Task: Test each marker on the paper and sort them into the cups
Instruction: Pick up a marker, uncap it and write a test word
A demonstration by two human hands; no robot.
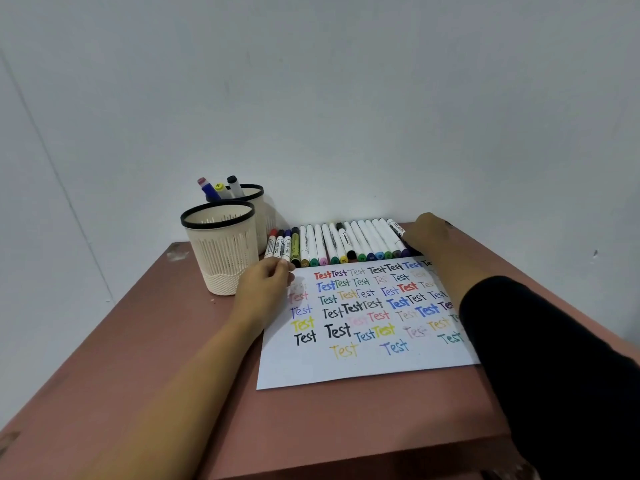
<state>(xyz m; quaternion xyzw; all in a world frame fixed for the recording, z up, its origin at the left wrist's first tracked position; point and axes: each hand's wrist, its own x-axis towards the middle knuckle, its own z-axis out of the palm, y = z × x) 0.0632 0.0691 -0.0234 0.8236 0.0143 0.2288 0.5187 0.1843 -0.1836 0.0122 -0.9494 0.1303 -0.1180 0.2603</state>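
Markers (327, 244) lie in a row between left hand (265, 284) and right hand (429, 235).

A row of capped markers (346, 242), mostly white barrels with coloured ends, lies side by side at the back of the worktop (173, 358), just beyond the paper (363, 370), a flat white sheet covered with "Test" in many colours. Two cream slotted cups with black rims stand upright at the left. The far cup (259, 197), just behind the near cup (221, 252), holds three leaning markers.
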